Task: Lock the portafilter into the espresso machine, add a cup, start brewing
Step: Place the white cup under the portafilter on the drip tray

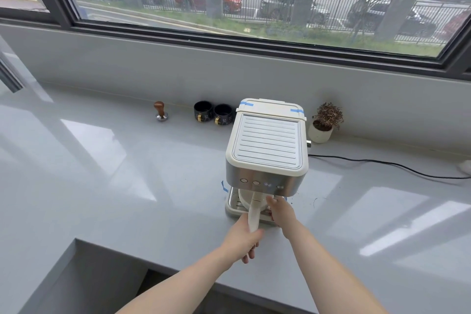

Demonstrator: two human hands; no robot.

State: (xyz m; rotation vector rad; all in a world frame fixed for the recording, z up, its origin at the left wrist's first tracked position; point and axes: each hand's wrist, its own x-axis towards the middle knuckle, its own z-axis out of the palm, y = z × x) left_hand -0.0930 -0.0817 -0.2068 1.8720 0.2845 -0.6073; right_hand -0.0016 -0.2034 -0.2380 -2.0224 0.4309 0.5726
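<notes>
Low in the centre of the frame, a cream and brushed-steel espresso machine (266, 145) stands on a glossy grey countertop (127, 173), its ribbed cup-warming top facing the camera. A cream-handled portafilter (254, 214) reaches out from under the machine's front panel toward the person, its basket end tucked beneath the panel where the group head sits, above the slotted drip tray (235, 202). Whether it is fully seated and turned home cannot be told from this angle.

The left hand (244, 241) is wrapped around the near end of the portafilter handle, fingers curled under it and clamped on it; holding at the far end of the handle gives the most leverage for the locking twist. The right hand (280, 210) lies just right of the handle at the machine's base, over the drip tray edge, likely to brace the light machine so it does not slide while the handle turns. Its fingers are partly hidden, and whether they grip anything cannot be told.

Two black cups with gold handles (213, 112) sit side by side by the wall, upper left of the machine, well apart from the tray, so no cup is in place yet. A wood-knobbed steel tamper (160, 111) stands farther left, and a small white-potted dried plant (325, 122) sits right of the machine. The row of round buttons (262, 183) on the steel panel is untouched by either hand, so brewing seems to come later.
</notes>
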